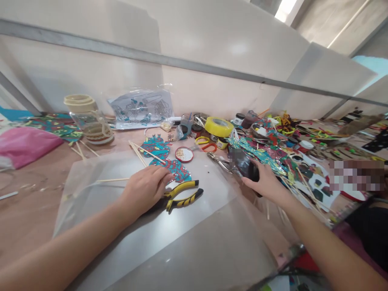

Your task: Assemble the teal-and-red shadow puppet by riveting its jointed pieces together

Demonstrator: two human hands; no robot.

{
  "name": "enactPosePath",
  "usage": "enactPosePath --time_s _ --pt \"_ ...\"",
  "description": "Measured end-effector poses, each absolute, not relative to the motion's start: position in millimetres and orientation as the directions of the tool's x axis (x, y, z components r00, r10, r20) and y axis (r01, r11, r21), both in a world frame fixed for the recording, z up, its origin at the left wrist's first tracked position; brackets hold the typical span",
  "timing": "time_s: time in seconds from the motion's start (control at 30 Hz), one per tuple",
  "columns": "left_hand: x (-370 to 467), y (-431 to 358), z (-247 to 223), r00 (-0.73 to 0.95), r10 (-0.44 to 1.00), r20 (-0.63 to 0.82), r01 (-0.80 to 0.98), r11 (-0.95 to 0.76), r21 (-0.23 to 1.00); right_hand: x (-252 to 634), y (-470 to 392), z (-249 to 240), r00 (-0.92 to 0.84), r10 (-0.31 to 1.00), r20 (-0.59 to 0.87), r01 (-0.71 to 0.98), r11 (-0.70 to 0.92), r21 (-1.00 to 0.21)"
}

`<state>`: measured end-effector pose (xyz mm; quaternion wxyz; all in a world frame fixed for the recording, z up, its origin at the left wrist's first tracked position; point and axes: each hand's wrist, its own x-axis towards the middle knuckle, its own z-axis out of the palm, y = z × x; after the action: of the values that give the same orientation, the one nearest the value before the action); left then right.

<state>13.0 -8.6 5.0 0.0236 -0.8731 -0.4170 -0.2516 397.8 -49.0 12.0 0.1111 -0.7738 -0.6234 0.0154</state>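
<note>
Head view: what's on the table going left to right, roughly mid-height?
Pink cloth → glass jar → left hand → yellow-black pliers → yellow tape roll → right hand holding a dark object.

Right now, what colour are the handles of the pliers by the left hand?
The pliers have yellow handles with black stripes, seen best in the head view, beside the left hand.

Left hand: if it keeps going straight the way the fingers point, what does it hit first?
The left hand points right and slightly away. Its fingers already rest at the painted cutout, so that comes first, with the yellow-handled pliers just beside the line. Depth is unclear in this single view.
</note>
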Motion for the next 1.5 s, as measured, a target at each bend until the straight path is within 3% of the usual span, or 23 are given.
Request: enactPosePath --time_s 0.13,0.23,0.3,0.33,0.4,0.53,0.63,0.8,0.97,1.23,1.5 --pt "13 -8 5 0.529 0.66 0.533 0.698 -0.696 0.169 412 -41 3 0.267 0.962 0.055 0.964 -0.267 -0.013" --pt "12 -8 7 0.531 0.658 0.535 0.671 -0.711 0.21 408 -42 10 0.158 0.981 0.11 0.975 -0.173 0.138" --pt "12 -8 7 0.524 0.663 0.534 0.667 -0.71 0.226 393 -43 25 0.035 0.986 0.162 0.984 -0.063 0.168" --pt "12 -8 7 0.52 0.666 0.535 0.669 -0.707 0.23 381 -43 34 -0.045 0.981 0.187 0.991 0.02 0.131" --pt "12 -9 8 0.508 0.672 0.538 0.676 -0.699 0.233 349 -44 53 -0.176 0.956 0.234 0.979 0.195 -0.062" --pt "12 -10 9 0.488 0.671 0.558 0.699 -0.684 0.211 268 -35 69 -0.382 0.889 0.25 0.779 0.456 -0.43" --pt "10 -8 10 0.494 0.645 0.583 0.692 -0.698 0.185 222 -16 56 -0.415 0.857 0.307 0.608 0.512 -0.607" --pt "6 -2 9 0.452 0.699 0.555 0.736 -0.644 0.212 200 15 22 -0.345 0.884 0.317 0.399 0.444 -0.802" --pt "5 2 4 0.482 0.708 0.516 0.701 -0.665 0.258 205 19 8 -0.334 0.899 0.283 0.391 0.405 -0.827" --pt "7 -1 2 0.536 0.67 0.514 0.702 -0.692 0.171 206 13 8 -0.368 0.864 0.344 0.446 0.488 -0.75" --pt "8 -5 1 0.557 0.655 0.51 0.685 -0.71 0.164 203 7 12 -0.415 0.814 0.406 0.511 0.578 -0.636"
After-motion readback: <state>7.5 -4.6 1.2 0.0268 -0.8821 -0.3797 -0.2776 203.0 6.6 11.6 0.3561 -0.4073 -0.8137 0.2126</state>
